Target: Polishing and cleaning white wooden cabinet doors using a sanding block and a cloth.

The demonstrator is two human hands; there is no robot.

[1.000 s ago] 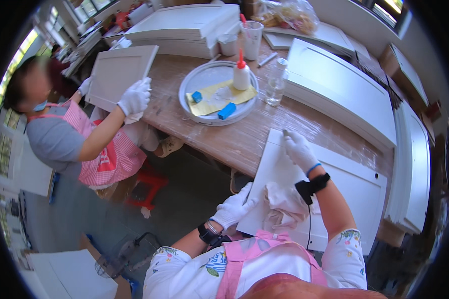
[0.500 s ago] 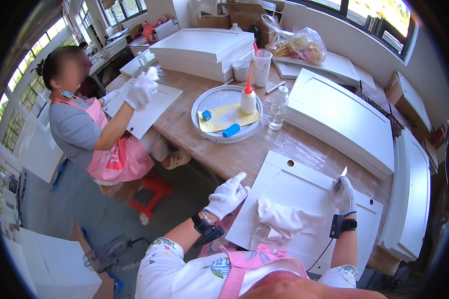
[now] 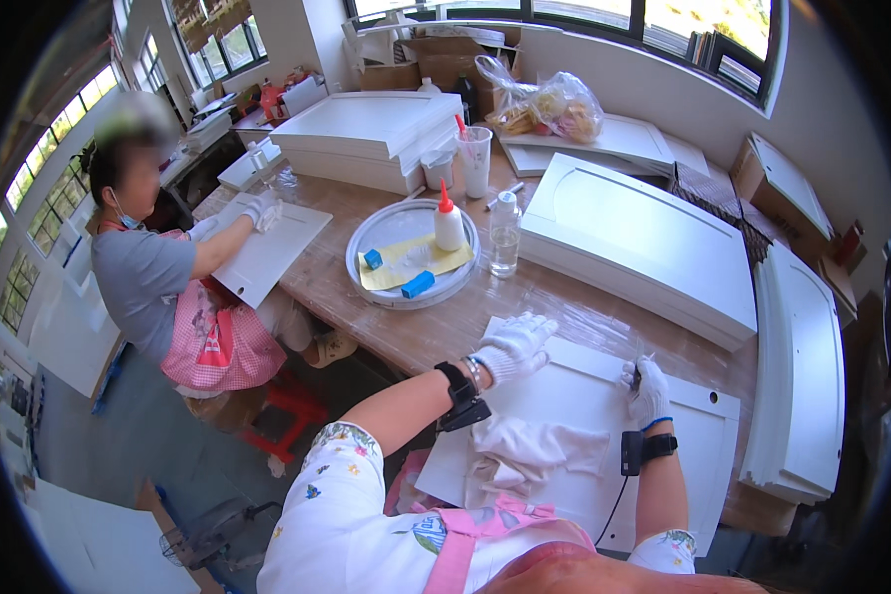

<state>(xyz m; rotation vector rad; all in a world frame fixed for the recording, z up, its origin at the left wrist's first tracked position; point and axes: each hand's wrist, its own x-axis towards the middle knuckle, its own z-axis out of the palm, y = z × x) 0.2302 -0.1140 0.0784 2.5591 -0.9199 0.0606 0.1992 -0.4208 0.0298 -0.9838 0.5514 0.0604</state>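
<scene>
A white panel [image 3: 604, 371] with a recessed centre and a round hole near its edge lies in front of me at the table's near side. My left hand [image 3: 513, 348], in a white glove, rests flat near the panel's far left part, its fingers stretched out. At the panel's right part, my right hand [image 3: 648, 396], also gloved, is closed round a small knife [image 3: 640, 350]. The thin blade points away from me; most of the handle is hidden. A crumpled white cloth [image 3: 535, 450] lies on the panel between my forearms.
A round tray [image 3: 354, 272] holds a red-capped white bottle [image 3: 449, 226], blue blocks [image 3: 418, 285] and a yellow sheet [image 3: 391, 273]. Beside it stands a clear bottle [image 3: 505, 238]. Panel stacks [image 3: 643, 243] line the right. At left, a co-worker [image 3: 148, 267] wipes another panel [image 3: 292, 238].
My left hand has moved from beside the panel's left edge onto its surface. The knife blade now shows as a thinner sliver. The co-worker's raised hand has come down to their panel.
</scene>
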